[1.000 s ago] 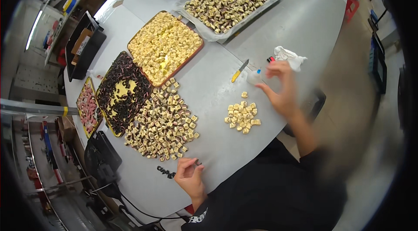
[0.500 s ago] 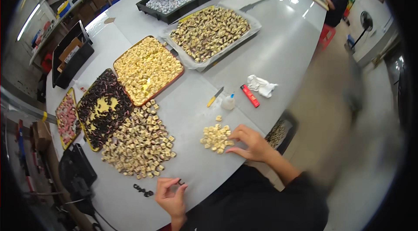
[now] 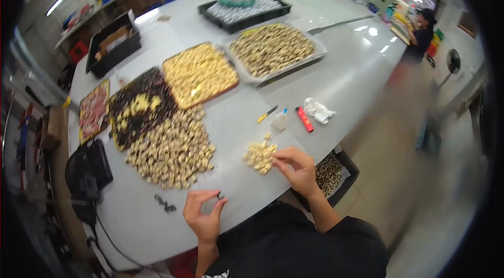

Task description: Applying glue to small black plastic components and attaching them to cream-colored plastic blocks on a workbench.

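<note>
Thumb and index finger of my left hand [image 3: 203, 216] pinch a small dark curved piece [image 3: 220, 195] above the table. To its left lie several small black pieces [image 3: 165, 203] in a short row. My right hand [image 3: 297, 171] is at the right edge of a small pile of cream-coloured block-like pieces [image 3: 259, 157], its fingertips closed together; whatever is between them is too small to make out. A larger heap of cream and dark brown pieces [image 3: 170, 152] spreads over the table beyond my left hand.
Around the heap stand trays of dark pieces [image 3: 122, 130], yellow pieces [image 3: 199, 75] and pink pieces [image 3: 94, 110]. Farther back are a lined tray [image 3: 319, 53] and black bins. A knife [image 3: 267, 114], small bottle [image 3: 280, 120], red box [image 3: 304, 119] and white crumpled cloth [image 3: 318, 110] lie ahead.
My view has shifted, so the table sits differently in the picture. My right fingers have drawn closer together at the small pile. My left hand still pinches the dark piece.
</note>
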Motion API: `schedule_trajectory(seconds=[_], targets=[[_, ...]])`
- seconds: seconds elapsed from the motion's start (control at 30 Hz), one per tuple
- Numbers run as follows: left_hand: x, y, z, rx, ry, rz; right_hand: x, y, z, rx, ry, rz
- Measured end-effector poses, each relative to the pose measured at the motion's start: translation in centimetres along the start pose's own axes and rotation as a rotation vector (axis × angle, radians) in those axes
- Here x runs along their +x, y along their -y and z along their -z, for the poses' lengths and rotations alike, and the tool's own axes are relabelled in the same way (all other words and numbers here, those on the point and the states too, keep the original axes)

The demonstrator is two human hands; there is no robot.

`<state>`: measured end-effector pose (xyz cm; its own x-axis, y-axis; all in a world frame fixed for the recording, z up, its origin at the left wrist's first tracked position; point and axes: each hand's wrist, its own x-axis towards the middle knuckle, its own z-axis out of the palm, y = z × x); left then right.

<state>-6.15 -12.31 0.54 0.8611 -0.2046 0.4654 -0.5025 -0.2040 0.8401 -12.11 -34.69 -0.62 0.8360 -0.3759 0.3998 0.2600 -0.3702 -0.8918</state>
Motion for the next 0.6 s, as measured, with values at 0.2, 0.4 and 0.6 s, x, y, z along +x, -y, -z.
schedule_trajectory(seconds=[0.2,0.4,0.6], targets=[[1.1,1.5,-1.0,-0.065,0.000,0.077,0.5,1.4,-5.3,0.575,0.067,-0.177],[0.2,2.4,-0.4,-0.155,-0.044,0.062,-0.6,0.6,-7.7,0.730,0.257,-0.370],[-0.1,2.4,-0.3,-0.164,0.057,-0.011,-1.1,-0.4,-8.1,0.824,0.303,-0.468]])
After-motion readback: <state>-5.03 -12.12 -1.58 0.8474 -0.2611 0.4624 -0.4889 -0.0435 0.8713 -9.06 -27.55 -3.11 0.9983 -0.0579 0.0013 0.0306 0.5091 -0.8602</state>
